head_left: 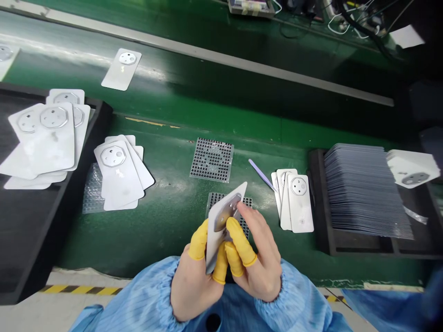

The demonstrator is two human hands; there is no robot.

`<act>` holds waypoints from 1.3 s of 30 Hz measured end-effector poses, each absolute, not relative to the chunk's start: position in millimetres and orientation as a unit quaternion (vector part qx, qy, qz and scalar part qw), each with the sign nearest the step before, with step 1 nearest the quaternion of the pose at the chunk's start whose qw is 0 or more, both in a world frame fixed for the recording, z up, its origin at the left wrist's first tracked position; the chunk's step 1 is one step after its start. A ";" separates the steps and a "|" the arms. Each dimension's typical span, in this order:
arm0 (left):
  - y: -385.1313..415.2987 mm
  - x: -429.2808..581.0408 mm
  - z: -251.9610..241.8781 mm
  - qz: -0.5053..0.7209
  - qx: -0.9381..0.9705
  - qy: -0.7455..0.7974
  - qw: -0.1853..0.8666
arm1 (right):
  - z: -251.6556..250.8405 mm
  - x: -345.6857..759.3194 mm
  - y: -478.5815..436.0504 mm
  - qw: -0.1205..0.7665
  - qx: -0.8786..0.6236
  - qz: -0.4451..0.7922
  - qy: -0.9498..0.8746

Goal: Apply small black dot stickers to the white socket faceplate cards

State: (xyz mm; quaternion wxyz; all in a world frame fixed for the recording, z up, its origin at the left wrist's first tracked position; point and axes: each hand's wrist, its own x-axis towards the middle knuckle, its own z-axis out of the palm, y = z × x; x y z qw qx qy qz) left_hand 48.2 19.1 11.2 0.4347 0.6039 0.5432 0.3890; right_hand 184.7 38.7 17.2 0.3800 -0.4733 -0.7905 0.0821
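Panel (pixel 215 237): tilted on edge between both hands, over the near dot sheet (pixel 248 202).
Left hand (pixel 198 288): closed on the panel's left and lower edges, yellow covers on its fingers.
Right hand (pixel 262 267): fingertips against the panel's face, at the octagon.
Far dot sheet (pixel 212 159): flat on the bench (pixel 166 235).
Purple tool (pixel 261 174): beside the right panel stack (pixel 301 207).

Beneath our hands (pixel 258 272) we see a green workbench (pixel 166 240); beyond them, a grey rail (pixel 221 58); nearer us, leftward, pale floor (pixel 51 313).
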 end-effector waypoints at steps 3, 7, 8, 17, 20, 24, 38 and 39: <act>18.2 48.6 9.8 0.389 0.589 0.556 0.439 | 13.5 184.9 36.9 0.362 -0.470 0.099 -0.799; 16.7 49.3 8.0 0.399 0.558 0.556 0.469 | 9.3 185.7 35.1 0.356 -0.465 0.150 -0.797; 16.8 49.4 7.8 0.400 0.551 0.551 0.482 | 8.8 185.7 34.8 0.354 -0.467 0.155 -0.796; 31.1 47.3 6.0 0.402 0.456 0.525 0.596 | -9.8 184.6 42.7 0.368 -0.474 0.199 -0.775; 35.4 49.0 15.3 0.426 0.363 0.491 0.668 | -8.5 187.4 47.2 0.431 -0.475 0.261 -0.722; 36.5 49.0 29.9 0.432 0.285 0.497 0.696 | 0.5 186.8 53.8 0.535 -0.526 0.362 -0.554; 61.0 28.3 32.0 0.458 0.391 0.500 0.623 | 12.9 181.0 40.0 0.530 -0.518 0.397 -0.542; 60.8 28.6 32.5 0.460 0.390 0.500 0.622 | 12.0 180.9 39.1 0.527 -0.520 0.391 -0.547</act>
